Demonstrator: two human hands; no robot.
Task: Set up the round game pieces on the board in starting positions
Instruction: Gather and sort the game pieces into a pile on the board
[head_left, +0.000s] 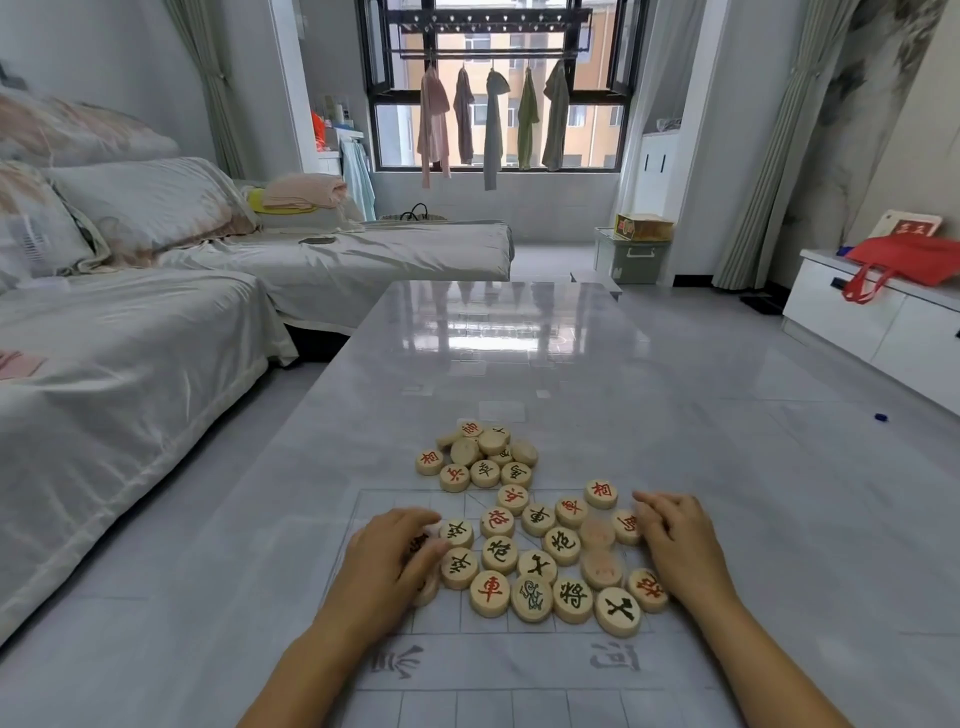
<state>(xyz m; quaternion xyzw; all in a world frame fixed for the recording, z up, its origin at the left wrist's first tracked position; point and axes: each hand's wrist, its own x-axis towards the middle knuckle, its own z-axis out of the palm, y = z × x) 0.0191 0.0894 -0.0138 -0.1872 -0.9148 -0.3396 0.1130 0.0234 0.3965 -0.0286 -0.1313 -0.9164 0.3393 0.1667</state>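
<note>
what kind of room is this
Most likely a home living room: a cloth-covered sofa stands beside a glossy low table, and clothes hang drying at the window.

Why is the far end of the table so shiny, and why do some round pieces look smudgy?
Head view: light from the window bounces off the glossy table, making glare; two round pieces beside the right hand are smeared, probably motion blur; the wide lens bends the curtains near the edges.

Pale wooden pieces (490, 593) marked red or black, grey-lined board (483, 670)
</note>
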